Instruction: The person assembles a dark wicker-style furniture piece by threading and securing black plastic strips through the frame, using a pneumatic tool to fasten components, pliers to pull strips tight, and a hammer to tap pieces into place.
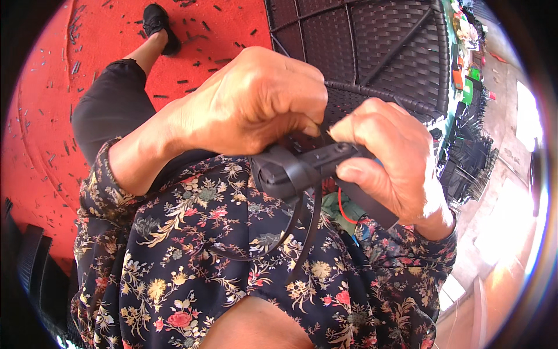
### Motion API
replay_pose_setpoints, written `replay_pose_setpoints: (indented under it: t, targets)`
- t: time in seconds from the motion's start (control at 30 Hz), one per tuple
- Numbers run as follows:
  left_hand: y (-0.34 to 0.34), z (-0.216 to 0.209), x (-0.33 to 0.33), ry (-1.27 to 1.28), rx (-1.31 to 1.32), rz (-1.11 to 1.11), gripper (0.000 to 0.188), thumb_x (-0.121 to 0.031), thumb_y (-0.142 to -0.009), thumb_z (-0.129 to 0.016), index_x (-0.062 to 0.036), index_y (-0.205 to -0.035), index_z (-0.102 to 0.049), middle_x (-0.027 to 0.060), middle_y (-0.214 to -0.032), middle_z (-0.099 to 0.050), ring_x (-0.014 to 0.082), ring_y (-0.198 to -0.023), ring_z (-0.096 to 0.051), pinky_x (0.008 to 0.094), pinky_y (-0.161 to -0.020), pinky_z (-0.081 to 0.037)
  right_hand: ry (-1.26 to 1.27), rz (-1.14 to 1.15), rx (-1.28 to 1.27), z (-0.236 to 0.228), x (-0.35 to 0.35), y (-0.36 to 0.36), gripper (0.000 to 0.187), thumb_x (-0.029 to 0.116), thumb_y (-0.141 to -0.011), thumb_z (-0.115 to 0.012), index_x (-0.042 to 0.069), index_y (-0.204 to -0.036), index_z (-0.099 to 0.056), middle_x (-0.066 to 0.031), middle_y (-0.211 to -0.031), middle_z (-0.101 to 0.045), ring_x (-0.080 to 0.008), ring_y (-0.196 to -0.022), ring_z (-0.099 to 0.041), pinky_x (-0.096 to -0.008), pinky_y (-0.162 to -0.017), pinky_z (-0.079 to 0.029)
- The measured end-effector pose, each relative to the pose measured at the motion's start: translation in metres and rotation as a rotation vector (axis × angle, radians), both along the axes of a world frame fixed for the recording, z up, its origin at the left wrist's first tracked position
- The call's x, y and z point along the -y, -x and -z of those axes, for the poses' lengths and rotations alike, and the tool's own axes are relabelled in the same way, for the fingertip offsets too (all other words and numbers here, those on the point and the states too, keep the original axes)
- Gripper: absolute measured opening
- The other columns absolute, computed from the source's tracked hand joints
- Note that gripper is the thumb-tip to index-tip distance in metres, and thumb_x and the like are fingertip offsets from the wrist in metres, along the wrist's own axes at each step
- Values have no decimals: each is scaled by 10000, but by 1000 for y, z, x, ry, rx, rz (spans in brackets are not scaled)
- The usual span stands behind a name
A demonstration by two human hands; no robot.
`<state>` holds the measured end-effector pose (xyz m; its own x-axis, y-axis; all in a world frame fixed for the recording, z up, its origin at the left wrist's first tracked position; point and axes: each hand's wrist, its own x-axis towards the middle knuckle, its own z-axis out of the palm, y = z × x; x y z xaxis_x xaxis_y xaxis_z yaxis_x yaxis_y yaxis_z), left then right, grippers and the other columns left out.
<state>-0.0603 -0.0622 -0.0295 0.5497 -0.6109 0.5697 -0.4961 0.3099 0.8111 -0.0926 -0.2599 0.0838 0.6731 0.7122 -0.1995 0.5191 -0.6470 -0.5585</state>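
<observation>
A black bar with a rounded end and a small round hole lies across in front of my chest. A flat black plastic strip wraps around the bar, and its loose length loops down over my flowered shirt. My left hand is closed above the rounded end, fingers curled and pinching the strip; its fingertips are partly hidden. My right hand grips the bar from the right, with the thumb on its near side and the fingers bent over the top, close to my left fingertips.
Beyond my hands stands a dark woven rattan panel on a frame. Red carpet at left is strewn with short black scraps. My leg in a black shoe stretches there. Black strip bundles and colourful items lie at right.
</observation>
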Motion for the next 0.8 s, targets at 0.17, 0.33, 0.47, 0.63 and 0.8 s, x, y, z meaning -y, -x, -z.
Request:
replay_pose_setpoints:
  t: [0.17,0.33,0.47,0.63,0.8]
  targets:
    - [19,0,3,-21,-55,-37,148,-5,-709,-720,-22,-752,-579,86,-646,-463,286,-535,-519,341,-451,-376,-110,-61,-129,-4,13,2,332,287,-866,-624,-43,-894,-628,-150,-816,-617,-304,-706,-610,-374,-653,-484]
    - [27,-11,13,32,-162,5,161,-59,-729,-740,-28,-753,-584,77,-644,-468,276,-542,-520,343,-457,-376,-138,59,-388,-28,20,-3,212,147,-826,-622,-49,-902,-636,-153,-809,-633,-293,-750,-630,-352,-698,-499]
    - [31,-15,17,36,-234,18,163,-22,-718,-705,-30,-731,-542,96,-656,-507,306,-605,-553,370,-499,-410,-99,241,-565,-40,19,-8,213,101,-765,-621,-50,-915,-611,-130,-831,-636,-247,-793,-649,-320,-744,-498]
    - [32,-14,19,63,-270,6,186,-14,-711,-703,-28,-720,-517,110,-661,-522,327,-627,-566,383,-516,-425,71,325,-756,-43,3,-21,245,-16,-673,-599,-46,-915,-575,-85,-855,-599,-162,-808,-639,-273,-738,-492]
    - [35,-13,20,80,-277,11,183,-4,-710,-701,-26,-720,-519,114,-659,-524,328,-628,-573,384,-521,-431,159,273,-795,-40,-3,-25,234,-43,-644,-554,-39,-879,-557,-68,-831,-568,-134,-766,-596,-255,-711,-484]
